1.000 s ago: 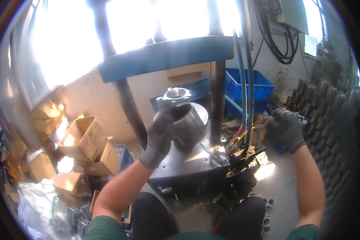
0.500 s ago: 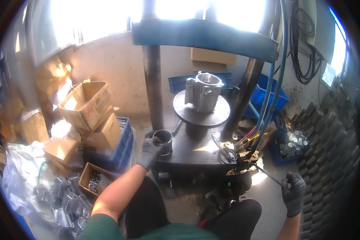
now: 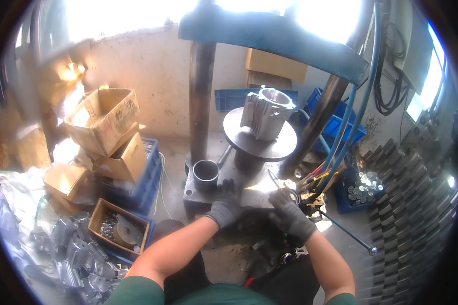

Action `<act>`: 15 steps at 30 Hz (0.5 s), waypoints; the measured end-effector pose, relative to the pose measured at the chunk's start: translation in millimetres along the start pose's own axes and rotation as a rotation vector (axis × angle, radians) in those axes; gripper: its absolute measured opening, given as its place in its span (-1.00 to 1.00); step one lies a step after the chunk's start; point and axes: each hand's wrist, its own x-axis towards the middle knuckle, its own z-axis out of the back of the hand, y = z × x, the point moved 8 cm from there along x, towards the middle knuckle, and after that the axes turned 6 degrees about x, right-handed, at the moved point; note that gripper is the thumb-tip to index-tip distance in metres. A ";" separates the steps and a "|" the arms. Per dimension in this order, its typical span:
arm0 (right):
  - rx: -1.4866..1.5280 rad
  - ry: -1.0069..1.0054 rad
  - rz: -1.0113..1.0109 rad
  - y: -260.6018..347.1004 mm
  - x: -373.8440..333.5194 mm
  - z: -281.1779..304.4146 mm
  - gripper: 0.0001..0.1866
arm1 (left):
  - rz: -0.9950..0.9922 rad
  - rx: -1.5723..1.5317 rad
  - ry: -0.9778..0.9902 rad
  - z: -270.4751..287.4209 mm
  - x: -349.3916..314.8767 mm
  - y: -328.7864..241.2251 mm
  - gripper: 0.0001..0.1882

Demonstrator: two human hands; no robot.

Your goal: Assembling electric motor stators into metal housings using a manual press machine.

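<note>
My left hand point(image 3: 226, 205), in a dark grey glove, is off the metal sleeve and lies at the front edge of the press table point(image 3: 257, 197), fingers stretched out and holding nothing. Just to its left, the short dark metal sleeve point(image 3: 205, 176) stands upright on the table. My right hand point(image 3: 292, 217), gloved alike, is open with its fingers apart at the table's front right, close to a dark looped-handle tool point(image 3: 289, 193) that it partly hides. Behind both hands, a silvery cast housing point(image 3: 267, 114) with a round bore stands on a round metal plate point(image 3: 232, 133).
A blue crossbeam point(image 3: 269, 38) spans two steel columns point(image 3: 200, 96). Right of the table are hoses point(image 3: 352, 119), a lever point(image 3: 348, 231), a blue bin of round metal parts point(image 3: 364, 189) and stacked dark cylinders point(image 3: 404, 208). Cardboard boxes point(image 3: 104, 119) and castings point(image 3: 79, 254) lie left.
My left hand has let go of the metal sleeve and moved right. My right hand has come off the lever side, moving left and up to the table's front edge. The view has shifted slightly.
</note>
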 end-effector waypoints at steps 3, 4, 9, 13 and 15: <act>0.050 0.095 -0.161 -45.5 32.1 -46.5 -0.34 | -0.209 0.035 -0.070 -26.2 -24.5 -38.8 0.00; 0.051 0.101 -0.165 -61.6 37.2 -57.0 -0.34 | -0.447 -0.089 0.056 -17.2 -35.1 -66.5 -0.05; -0.155 0.047 -0.146 -84.1 63.1 -83.7 -0.30 | -0.822 -0.352 0.169 -3.9 -77.8 -99.0 -0.33; -0.157 0.116 -0.088 -44.1 74.1 -93.3 -0.34 | -0.724 -0.181 0.349 -2.4 -58.3 -69.6 -0.57; -0.088 0.205 0.003 -9.1 73.0 -92.1 -0.41 | -0.665 -0.398 0.521 24.7 -57.3 -46.9 -0.58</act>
